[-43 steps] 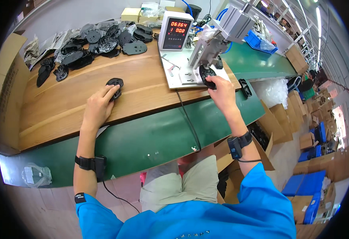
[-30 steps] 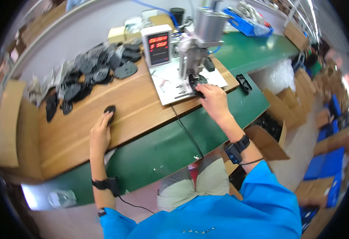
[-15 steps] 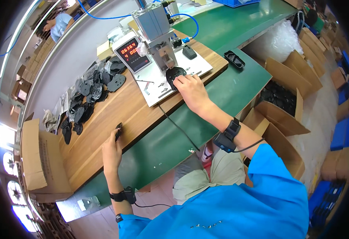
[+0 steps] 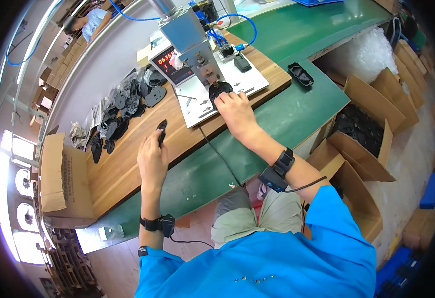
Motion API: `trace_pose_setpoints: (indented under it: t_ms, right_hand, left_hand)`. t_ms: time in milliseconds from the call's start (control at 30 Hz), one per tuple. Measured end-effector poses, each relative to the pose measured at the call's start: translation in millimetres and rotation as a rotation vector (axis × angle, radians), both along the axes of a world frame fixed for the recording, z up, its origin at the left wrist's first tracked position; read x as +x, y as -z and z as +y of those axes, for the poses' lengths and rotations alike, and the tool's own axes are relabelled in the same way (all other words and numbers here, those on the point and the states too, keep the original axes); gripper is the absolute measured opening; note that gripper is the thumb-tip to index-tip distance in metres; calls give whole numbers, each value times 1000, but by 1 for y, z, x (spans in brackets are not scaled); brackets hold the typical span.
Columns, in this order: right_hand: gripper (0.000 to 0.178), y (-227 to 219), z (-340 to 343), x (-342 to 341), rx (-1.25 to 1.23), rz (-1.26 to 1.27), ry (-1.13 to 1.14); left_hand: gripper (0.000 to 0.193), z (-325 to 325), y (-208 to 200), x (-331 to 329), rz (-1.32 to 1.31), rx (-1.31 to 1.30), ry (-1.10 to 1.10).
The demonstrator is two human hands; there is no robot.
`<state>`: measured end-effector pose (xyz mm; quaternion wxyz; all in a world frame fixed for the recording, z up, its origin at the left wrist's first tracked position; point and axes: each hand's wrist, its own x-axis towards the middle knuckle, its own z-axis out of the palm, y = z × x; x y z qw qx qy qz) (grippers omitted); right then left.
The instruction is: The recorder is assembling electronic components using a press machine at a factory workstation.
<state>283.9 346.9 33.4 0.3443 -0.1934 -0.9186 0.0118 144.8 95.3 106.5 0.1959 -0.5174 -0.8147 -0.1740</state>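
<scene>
My left hand [image 4: 152, 155] is closed on a flat black plastic part [image 4: 163, 130], held edge-up just above the wooden board. With bent fingers, my right hand [image 4: 236, 112] grips the near edge of a rounded black plastic piece [image 4: 219, 91]. That piece lies on the white base plate [image 4: 192, 115] under the head of a metal press [image 4: 203, 62]. Left of the press stands a counter box [image 4: 172, 67] with red lit digits. My right fingertips are partly hidden against the piece.
Black parts with crumpled wrapping [image 4: 123, 107] lie heaped along the board's back. A cardboard box [image 4: 66, 181] stands at its left end. A black tray-like part [image 4: 300, 74] rests on the green table [image 4: 297, 107]. Open cartons [image 4: 359, 130] stand right. Another person [image 4: 92, 24] is at the far left.
My left hand has moved up and to the right with its black part. My right hand stays at the piece under the press. The view has shifted slightly, and the lit digits differ.
</scene>
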Motion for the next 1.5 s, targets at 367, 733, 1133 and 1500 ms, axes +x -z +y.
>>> trace_pose_setpoints:
  t_ms: [367,733,1133,1500]
  right_hand:
    - [30,25,-24,85,-137,265,-93]
    - [37,55,-36,132,-316,128,-96]
    - [61,8,2,38,-151,173,-125]
    - [20,4,14,7,-31,98,-67]
  left_hand:
    - [57,120,23,45,66,-70,318]
    - [58,171,68,38,116,-103,320]
    - [98,166,52,42,-109,-33,402]
    - [64,104,78,-110,-70,88,1]
